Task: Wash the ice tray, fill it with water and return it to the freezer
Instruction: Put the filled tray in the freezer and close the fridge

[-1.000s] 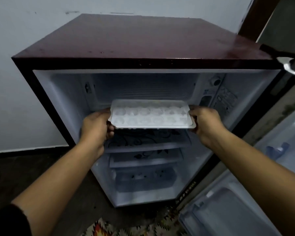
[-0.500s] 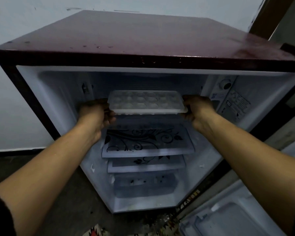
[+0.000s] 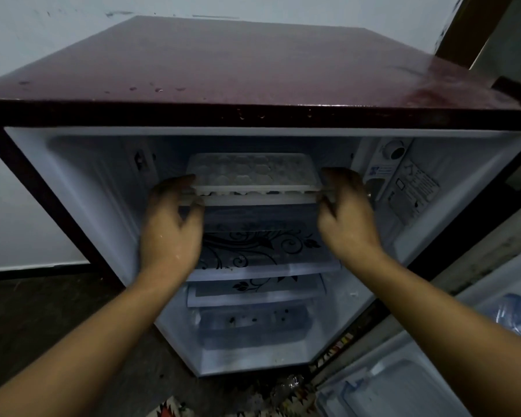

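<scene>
- A small dark red fridge (image 3: 253, 64) stands open in front of you, seen from above, with its door (image 3: 403, 386) swung out to your right
- The tray (image 3: 253, 173) lies flat in the freezer space at the very top, most of it already inside, its front rim just above the white ledge (image 3: 259, 200) at the mouth
- Your left hand (image 3: 169, 230) holds the tray's front left corner, fingers curled over the rim and thumb beneath
- Your right hand (image 3: 348, 218) is curled against the tray's right end; blur hides whether it grips or only touches, so I cannot tell
- Whether the cups hold water is too dim to make out; judging from the task, they should be full, so treat the tray as easy to spill
- This looks like the last step: seating the tray in the freezer
- To do it well, keep both ends at the same height and slide it straight back, slowly, without jerking
- Let it settle fully before you loosen your fingers, and ease both hands away together
- Below your hands sits a glass shelf (image 3: 262, 248) with a black flower pattern; any spill would probably land there
</scene>
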`<action>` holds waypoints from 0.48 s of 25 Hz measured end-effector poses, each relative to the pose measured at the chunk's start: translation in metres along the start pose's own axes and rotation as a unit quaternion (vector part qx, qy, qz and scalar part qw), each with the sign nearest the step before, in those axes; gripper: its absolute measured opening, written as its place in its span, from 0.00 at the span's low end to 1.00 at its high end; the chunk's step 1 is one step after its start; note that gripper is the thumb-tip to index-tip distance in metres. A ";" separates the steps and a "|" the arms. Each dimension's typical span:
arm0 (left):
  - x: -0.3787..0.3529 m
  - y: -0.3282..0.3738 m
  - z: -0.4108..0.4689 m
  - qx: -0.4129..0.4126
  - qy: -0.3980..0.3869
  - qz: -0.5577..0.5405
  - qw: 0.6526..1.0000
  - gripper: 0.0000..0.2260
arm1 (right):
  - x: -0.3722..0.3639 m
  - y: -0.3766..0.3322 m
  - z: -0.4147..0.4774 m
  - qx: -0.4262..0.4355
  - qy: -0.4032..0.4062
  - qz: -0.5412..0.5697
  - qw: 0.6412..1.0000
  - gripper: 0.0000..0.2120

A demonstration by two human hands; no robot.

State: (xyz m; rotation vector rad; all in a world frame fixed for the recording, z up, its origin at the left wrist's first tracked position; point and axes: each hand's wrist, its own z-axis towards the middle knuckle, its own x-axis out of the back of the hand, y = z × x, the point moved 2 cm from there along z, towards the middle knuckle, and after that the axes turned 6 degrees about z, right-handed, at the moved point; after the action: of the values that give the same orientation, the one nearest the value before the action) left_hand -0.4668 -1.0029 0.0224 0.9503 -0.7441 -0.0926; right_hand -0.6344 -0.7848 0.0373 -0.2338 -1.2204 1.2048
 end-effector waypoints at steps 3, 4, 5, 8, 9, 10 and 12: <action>-0.013 -0.001 -0.014 -0.130 -0.045 0.157 0.978 0.23 | -0.013 0.010 -0.012 0.082 -0.063 -0.133 0.986 0.26; -0.016 -0.004 -0.012 -0.143 -0.052 0.182 0.972 0.26 | -0.016 0.011 -0.012 0.084 -0.072 -0.150 0.982 0.27; -0.018 -0.005 -0.011 -0.152 -0.058 0.207 0.965 0.28 | -0.018 0.013 -0.011 0.084 -0.078 -0.163 0.980 0.28; -0.023 -0.015 -0.001 -0.174 -0.079 0.274 0.943 0.33 | -0.025 0.017 -0.002 0.080 -0.107 -0.196 0.972 0.31; -0.025 -0.017 0.003 -0.180 -0.088 0.290 0.936 0.35 | -0.027 0.018 0.003 0.082 -0.115 -0.204 0.969 0.32; -0.026 -0.019 0.007 -0.185 -0.096 0.300 0.931 0.36 | -0.030 0.019 0.007 0.081 -0.125 -0.211 0.966 0.33; -0.028 -0.021 0.015 -0.188 -0.111 0.317 0.923 0.40 | -0.035 0.020 0.014 0.071 -0.140 -0.226 0.962 0.36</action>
State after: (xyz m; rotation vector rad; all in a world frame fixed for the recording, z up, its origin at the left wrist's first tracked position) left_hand -0.4922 -1.0153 -0.0033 0.3028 -1.1667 0.2241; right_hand -0.6521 -0.8100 0.0081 0.3199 -1.3330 0.9349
